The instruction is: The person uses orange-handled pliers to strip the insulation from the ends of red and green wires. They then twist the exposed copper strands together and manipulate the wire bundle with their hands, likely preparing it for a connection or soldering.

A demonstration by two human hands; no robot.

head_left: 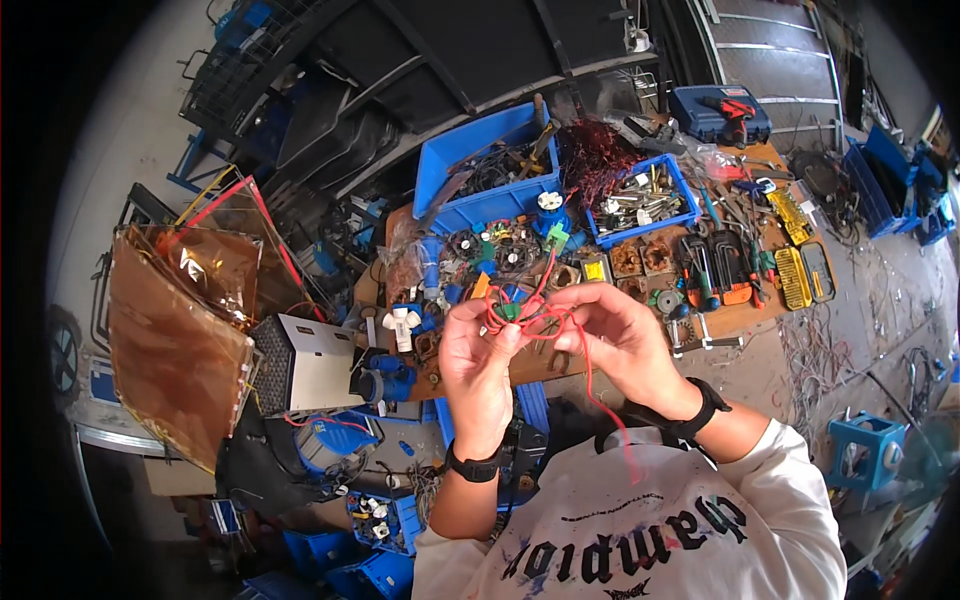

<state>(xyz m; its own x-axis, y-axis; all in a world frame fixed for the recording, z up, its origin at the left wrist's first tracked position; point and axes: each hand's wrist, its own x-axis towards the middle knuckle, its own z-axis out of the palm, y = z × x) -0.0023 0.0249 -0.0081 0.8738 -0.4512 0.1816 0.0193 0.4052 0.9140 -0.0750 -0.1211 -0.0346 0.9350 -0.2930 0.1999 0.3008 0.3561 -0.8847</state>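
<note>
Red wire [560, 325] bunches between my left hand [478, 365] and right hand [622, 340], above the cluttered workbench [745, 315]; both pinch it closed, mid-untangling; next, I judge, loosening one loop.

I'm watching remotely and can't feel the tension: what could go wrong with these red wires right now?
The red wire is looped in a tangle between the left hand and right hand; pulling could tighten it into a knot. Its loose end trails down toward the black wristband and may snag there. The small green part on the wire might pull off and be lost among the crowded workbench parts.
</note>
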